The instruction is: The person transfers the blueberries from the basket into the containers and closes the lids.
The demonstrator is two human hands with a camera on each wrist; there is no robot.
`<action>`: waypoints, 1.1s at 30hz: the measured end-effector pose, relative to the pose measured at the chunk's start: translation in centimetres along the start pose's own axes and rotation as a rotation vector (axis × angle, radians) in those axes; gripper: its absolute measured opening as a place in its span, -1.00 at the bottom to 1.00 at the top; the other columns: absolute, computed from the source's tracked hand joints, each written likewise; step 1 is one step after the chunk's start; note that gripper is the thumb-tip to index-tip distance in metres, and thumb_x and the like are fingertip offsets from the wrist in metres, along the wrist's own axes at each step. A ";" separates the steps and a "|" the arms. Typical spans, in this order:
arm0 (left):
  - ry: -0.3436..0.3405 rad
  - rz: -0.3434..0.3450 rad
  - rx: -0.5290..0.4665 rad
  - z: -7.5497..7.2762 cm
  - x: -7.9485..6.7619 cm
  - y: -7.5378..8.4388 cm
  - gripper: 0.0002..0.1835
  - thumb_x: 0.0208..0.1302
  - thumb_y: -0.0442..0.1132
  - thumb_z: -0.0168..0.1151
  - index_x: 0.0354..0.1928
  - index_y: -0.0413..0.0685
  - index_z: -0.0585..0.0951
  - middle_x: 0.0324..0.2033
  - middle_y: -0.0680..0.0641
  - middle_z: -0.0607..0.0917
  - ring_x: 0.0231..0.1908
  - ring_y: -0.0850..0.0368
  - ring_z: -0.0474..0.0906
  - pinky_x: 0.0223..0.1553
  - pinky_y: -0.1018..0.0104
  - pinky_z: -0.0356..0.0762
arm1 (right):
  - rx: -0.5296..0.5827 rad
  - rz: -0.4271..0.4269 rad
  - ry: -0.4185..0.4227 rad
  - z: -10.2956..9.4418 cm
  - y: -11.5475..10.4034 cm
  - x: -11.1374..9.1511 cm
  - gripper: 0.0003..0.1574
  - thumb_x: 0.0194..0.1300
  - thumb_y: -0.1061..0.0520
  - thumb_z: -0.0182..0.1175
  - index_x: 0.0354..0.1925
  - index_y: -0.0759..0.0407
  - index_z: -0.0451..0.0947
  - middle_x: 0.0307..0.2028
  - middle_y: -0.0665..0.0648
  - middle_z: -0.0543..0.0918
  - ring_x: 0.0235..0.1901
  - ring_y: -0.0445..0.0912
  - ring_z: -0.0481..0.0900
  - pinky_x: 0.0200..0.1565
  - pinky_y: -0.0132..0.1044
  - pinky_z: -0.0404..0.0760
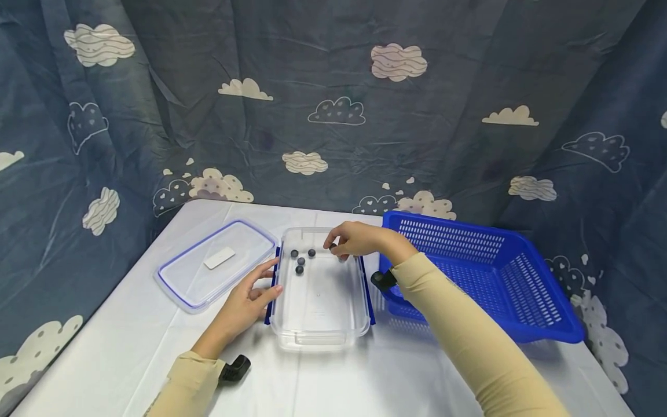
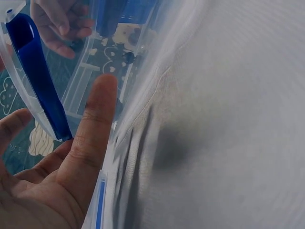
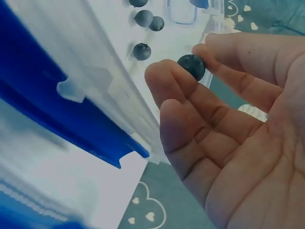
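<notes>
Over the far right part of a clear plastic container point(image 1: 320, 301), my right hand point(image 1: 359, 238) pinches a blueberry point(image 3: 192, 67) between its thumb and fingers. Several other blueberries point(image 1: 300, 262) lie on the container's floor toward the far left. My left hand point(image 1: 245, 304) rests against the container's left side, its thumb at the rim and its other fingers beside the blue side latch point(image 2: 40, 76). These fingers are mostly straight and spread.
A clear lid with a blue seal point(image 1: 177, 284) lies on the white table left of the container, a small white label on it. To the right stands a blue perforated basket point(image 1: 537, 289). A dark cloud-patterned curtain point(image 1: 292, 69) hangs behind and at both sides.
</notes>
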State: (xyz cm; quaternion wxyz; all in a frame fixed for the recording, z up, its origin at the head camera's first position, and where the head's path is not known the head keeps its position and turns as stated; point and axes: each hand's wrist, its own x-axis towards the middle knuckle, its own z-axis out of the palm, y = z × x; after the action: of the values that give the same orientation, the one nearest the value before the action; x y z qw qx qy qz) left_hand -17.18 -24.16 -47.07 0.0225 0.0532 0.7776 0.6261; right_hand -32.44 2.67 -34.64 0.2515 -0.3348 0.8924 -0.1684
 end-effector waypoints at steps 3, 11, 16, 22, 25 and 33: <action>0.003 0.002 0.009 0.0 0.0 0.0 -0.30 0.58 -0.14 0.29 0.65 0.32 0.29 0.49 -0.32 0.35 0.12 -0.21 0.74 -0.15 0.18 0.84 | 0.011 0.025 -0.022 0.0 -0.1 0.5 -0.60 0.62 0.09 0.16 0.31 0.10 0.64 -0.07 0.25 0.84 -0.18 -0.06 0.76 -0.18 -0.35 0.66; -0.006 0.005 0.005 -0.1 0.2 0.0 -0.30 0.59 -0.12 0.29 0.65 0.33 0.29 0.49 -0.33 0.35 0.15 -0.22 0.74 -0.14 0.17 0.85 | 0.004 0.057 -0.079 0.3 -0.4 1.6 -0.55 0.63 0.12 0.16 0.35 0.23 0.61 -0.08 0.27 0.82 -0.21 -0.16 0.76 0.10 -0.20 0.72; 0.000 0.007 0.009 -0.1 0.2 0.0 -0.31 0.58 -0.13 0.29 0.65 0.32 0.30 0.48 -0.33 0.36 0.16 -0.25 0.73 -0.13 0.16 0.85 | 0.011 0.073 -0.079 0.5 -0.7 2.1 -0.57 0.63 0.13 0.16 0.33 0.25 0.61 -0.26 0.14 0.77 -0.26 -0.19 0.71 0.08 -0.22 0.71; 0.003 0.002 0.013 -0.1 0.1 0.0 -0.31 0.59 -0.13 0.28 0.65 0.31 0.30 0.48 -0.34 0.35 0.16 -0.26 0.73 -0.14 0.15 0.85 | 0.022 0.102 -0.105 0.4 -1.2 2.5 -0.57 0.62 0.11 0.16 0.32 0.22 0.62 -0.35 0.02 0.70 -0.27 -0.17 0.68 -0.15 -0.35 0.61; 0.005 0.002 0.012 -0.1 0.2 -0.1 -0.31 0.59 -0.13 0.28 0.65 0.32 0.30 0.49 -0.34 0.35 0.16 -0.26 0.73 -0.13 0.15 0.85 | 0.015 0.117 -0.115 0.5 -1.3 2.7 -0.58 0.62 0.08 0.17 0.32 0.18 0.63 -0.37 -0.02 0.69 -0.28 -0.15 0.66 -0.22 -0.33 0.59; 0.000 -0.001 0.012 -0.1 0.1 0.0 -0.30 0.59 -0.13 0.28 0.66 0.28 0.29 0.50 -0.34 0.34 0.19 -0.28 0.71 -0.12 0.13 0.85 | 0.032 0.133 -0.140 0.7 -1.5 3.1 -0.56 0.64 0.08 0.15 0.34 0.20 0.61 -0.34 0.00 0.63 -0.29 -0.17 0.60 -0.28 -0.40 0.61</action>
State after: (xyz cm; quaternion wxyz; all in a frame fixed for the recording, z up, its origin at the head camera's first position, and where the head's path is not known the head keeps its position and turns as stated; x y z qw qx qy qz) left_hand -17.32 -24.28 -47.05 0.0224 0.0530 0.7813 0.6215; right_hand -33.30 -0.69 -35.55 0.3293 -0.2815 0.8901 -0.1418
